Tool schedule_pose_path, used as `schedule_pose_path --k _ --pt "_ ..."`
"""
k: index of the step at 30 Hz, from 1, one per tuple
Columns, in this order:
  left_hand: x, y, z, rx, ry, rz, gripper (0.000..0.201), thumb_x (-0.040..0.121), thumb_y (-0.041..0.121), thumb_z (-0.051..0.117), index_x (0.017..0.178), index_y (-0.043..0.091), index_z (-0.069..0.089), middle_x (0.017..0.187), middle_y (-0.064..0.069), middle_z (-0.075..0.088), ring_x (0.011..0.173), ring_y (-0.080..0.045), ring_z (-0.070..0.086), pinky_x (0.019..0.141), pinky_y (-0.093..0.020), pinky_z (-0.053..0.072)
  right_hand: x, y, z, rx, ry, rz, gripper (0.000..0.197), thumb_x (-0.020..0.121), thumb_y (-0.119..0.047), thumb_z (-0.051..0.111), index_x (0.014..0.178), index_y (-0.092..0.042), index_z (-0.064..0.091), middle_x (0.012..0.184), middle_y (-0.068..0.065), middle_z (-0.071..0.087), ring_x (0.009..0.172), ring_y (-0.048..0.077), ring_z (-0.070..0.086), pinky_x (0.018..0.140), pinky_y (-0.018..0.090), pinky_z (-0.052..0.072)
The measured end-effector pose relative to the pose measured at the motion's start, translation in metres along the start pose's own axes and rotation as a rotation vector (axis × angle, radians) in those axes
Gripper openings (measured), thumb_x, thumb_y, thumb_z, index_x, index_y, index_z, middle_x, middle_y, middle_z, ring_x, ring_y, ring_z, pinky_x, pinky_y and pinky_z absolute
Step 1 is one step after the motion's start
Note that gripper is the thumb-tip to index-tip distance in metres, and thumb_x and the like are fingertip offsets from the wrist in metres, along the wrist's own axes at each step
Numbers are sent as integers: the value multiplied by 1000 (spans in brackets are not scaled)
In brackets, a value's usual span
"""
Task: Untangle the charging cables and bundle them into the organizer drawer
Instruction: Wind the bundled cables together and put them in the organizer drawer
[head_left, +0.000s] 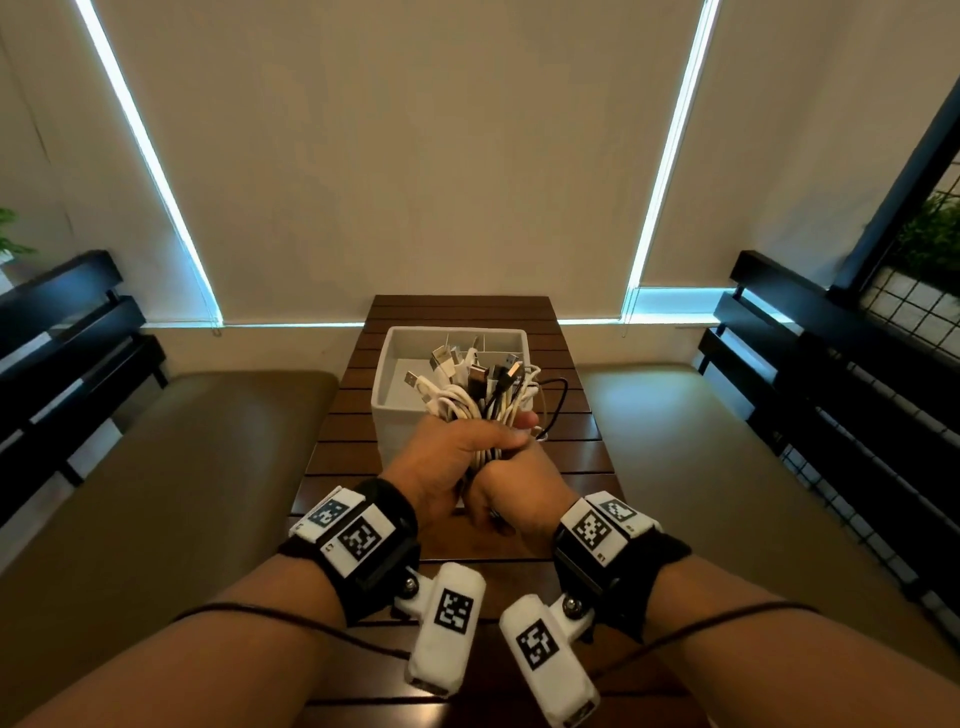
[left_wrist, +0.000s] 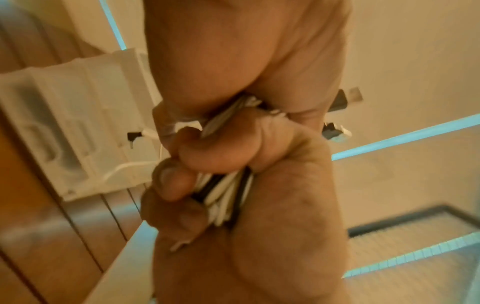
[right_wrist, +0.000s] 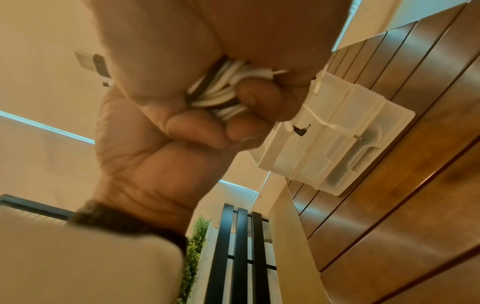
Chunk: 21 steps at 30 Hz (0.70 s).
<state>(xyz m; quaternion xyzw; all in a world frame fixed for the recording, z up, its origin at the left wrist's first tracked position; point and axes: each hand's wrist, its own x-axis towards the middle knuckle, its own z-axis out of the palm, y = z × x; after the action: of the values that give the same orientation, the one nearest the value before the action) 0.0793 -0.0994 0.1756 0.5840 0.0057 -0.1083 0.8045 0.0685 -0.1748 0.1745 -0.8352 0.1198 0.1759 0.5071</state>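
Left of centre in the head view: left hand (head_left: 451, 457) with fingers curled tight round the bundle of charging cables (head_left: 480, 395), white and black strands gathered, plugs fanning upward. Just right of it and lower: right hand (head_left: 519, 491) fisted round the same bundle beneath the left. Behind, at frame centre: white organizer drawer (head_left: 400, 353) standing on slatted wooden table (head_left: 576, 431), cable plugs over its open top.

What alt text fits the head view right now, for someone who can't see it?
Both hands, left above right, grip a bunch of white and black cables over a white drawer on a slatted wooden table. The plugs fan out above the drawer.
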Motion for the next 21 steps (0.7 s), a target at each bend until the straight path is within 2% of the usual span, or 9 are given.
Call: schedule_pose_path --k 1,3,7,9,12,14,16,19,21 --pt "0 -1 0 -42 -17 -13 39 70 -2 69 109 -1 68 102 -12 74 100 -28 70 84 -43 56 8 9 4 -34 57 -58 31 79 7 55 110 12 56 70 8 59 47 10 59 45 20 47" --pt "0 -3 -1 -113 -38 -31 38 68 3 71 106 4 69 92 -9 73 88 -25 71 73 -38 57 5 5 4 194 -97 -128 31 81 12 50 111 8 53 69 9 50 42 5 54 44 15 40" --pt "2 -5 0 -153 14 -37 29 67 14 75 95 6 69 77 -8 70 71 -23 69 66 -36 55 5 13 -21 150 -169 -194 45 60 12 57 102 -1 53 60 13 57 43 23 54 39 21 38" --pt "4 -5 0 -138 25 -30 30 64 10 75 93 6 70 77 -9 71 72 -25 69 66 -36 55 3 14 -21 94 -225 -184 41 63 8 62 103 3 56 59 12 58 39 18 53 39 20 37" --pt "6 -6 -1 -107 37 -5 28 64 0 74 91 6 70 77 -9 72 73 -24 70 65 -35 56 3 14 -15 138 -169 -198 20 58 8 63 76 -2 59 60 12 59 49 25 57 48 27 43" --pt "7 -8 0 -86 50 -11 27 65 -2 76 91 7 72 80 -11 71 78 -27 68 73 -39 57 2 16 -16 209 -114 -214 24 51 11 58 67 -8 55 56 11 58 54 29 59 52 31 45" --pt "7 -8 0 -75 59 -28 24 71 -4 73 93 7 73 83 -11 72 81 -26 69 75 -38 56 3 17 -15 230 -100 -235 27 55 16 55 65 -9 54 52 11 56 49 27 56 48 29 42" --pt "6 -9 3 -94 76 -55 30 76 -5 70 104 5 71 91 -11 74 87 -25 71 73 -36 55 10 20 -9 205 -30 -276 22 50 3 53 65 -11 57 56 16 59 48 30 58 46 33 46" --pt "5 -11 6 -111 149 -39 34 72 -4 75 105 5 71 93 -12 75 88 -27 71 71 -36 56 11 21 -8 186 -6 -308 19 56 -3 51 67 -16 58 65 17 64 49 23 60 53 34 50"
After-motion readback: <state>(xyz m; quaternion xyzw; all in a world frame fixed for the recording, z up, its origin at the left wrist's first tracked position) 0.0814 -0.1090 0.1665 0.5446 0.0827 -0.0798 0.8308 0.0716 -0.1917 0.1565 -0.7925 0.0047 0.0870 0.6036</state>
